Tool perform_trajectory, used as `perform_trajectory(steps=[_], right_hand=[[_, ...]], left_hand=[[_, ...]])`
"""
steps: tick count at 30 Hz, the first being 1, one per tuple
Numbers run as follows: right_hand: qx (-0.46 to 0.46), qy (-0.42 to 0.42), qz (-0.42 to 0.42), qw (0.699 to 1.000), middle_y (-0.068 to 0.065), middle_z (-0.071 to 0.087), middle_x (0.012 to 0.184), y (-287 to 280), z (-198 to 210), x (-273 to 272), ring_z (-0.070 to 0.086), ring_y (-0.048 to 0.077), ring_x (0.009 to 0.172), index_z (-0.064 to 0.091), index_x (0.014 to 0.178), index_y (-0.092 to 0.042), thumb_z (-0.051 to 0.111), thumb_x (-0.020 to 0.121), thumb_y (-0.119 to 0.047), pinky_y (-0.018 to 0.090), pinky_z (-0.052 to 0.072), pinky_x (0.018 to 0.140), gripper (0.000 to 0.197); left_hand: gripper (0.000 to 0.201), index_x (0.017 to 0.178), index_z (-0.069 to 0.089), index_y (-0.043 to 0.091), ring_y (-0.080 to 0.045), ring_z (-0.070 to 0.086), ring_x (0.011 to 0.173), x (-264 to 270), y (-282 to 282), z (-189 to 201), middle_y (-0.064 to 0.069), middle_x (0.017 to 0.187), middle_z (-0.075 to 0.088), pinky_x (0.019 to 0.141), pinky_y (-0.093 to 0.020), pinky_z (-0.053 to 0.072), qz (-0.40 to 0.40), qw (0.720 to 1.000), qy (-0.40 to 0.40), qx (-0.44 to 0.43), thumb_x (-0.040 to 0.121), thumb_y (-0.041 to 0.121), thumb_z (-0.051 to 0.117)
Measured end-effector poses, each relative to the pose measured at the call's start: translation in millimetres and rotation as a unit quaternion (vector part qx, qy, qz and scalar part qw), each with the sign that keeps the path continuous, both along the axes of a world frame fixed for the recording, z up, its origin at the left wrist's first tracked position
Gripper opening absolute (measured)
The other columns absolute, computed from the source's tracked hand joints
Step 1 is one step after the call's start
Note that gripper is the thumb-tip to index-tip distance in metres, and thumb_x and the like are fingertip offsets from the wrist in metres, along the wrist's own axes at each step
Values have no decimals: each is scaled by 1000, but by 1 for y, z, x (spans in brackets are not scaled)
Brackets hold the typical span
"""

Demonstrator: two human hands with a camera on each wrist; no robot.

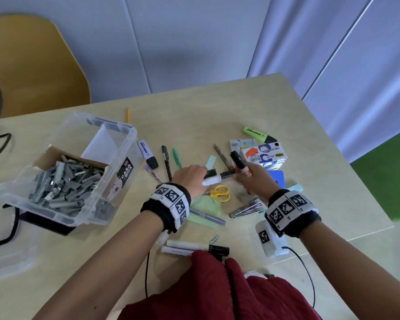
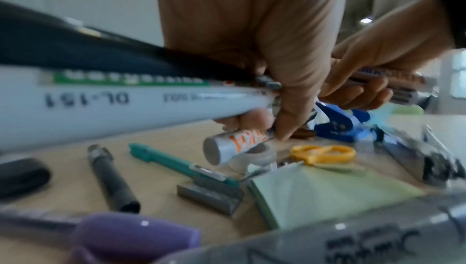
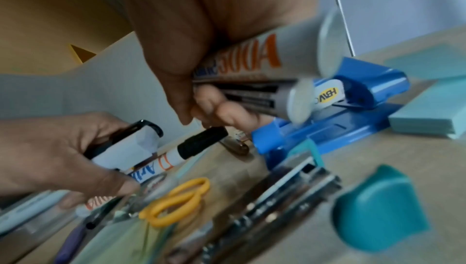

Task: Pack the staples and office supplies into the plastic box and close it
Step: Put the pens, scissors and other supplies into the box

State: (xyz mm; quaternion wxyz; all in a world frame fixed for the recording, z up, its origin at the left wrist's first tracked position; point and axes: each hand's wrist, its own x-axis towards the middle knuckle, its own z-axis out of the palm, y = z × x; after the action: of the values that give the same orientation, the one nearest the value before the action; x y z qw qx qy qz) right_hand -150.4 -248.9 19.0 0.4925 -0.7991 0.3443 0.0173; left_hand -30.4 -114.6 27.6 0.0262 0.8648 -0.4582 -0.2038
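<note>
The left hand is gripping white markers in curled fingers; the right hand is clutching two markers. Yellow scissors are lying just below. At nine o'clock, the open plastic box is holding staples.

The left hand grips several markers above yellow scissors and a teal pen.

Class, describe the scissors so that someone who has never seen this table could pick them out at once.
Start at the clear plastic box of staples on the table's left, then move right to the two hands. The scissors lie flat on the table just below and between the hands, beside a pale green notepad. They alone have bright yellow loop handles.
</note>
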Motion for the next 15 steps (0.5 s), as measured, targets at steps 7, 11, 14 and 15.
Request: perform_trajectory(steps=[7,11,14,15], right_hand=[[137,-139,-72,978,-3,49,47,16,32,52,35,10,33,47,64,-14,56,91,-26,20,29,40,32],[199,-181,-26,963,-7,50,49,37,51,95,35,9,33,50,65,-12,59,90,-23,19,29,40,29],[239,-200,16,950,1,48,59,56,65,127,35,10,34,50,65,-12,61,88,-19,19,29,40,27],[250,-206,26,946,6,45,63,62,71,137,34,11,34,49,66,-12,62,87,-18,19,29,39,26]], left_hand=[[10,77,52,14,-22,54,64,21,27,22,0,66,52,61,-31,44,209,933,201,-213,79,14,62],[14,78,50,13,-15,49,60,36,40,42,4,63,49,54,-18,38,249,910,189,-273,80,12,63],[12,80,51,13,-5,48,54,52,56,56,5,62,50,43,-7,35,276,895,184,-299,80,10,63],[11,81,53,13,-5,50,51,58,62,60,3,63,52,42,-6,36,287,887,187,-309,80,10,63]])
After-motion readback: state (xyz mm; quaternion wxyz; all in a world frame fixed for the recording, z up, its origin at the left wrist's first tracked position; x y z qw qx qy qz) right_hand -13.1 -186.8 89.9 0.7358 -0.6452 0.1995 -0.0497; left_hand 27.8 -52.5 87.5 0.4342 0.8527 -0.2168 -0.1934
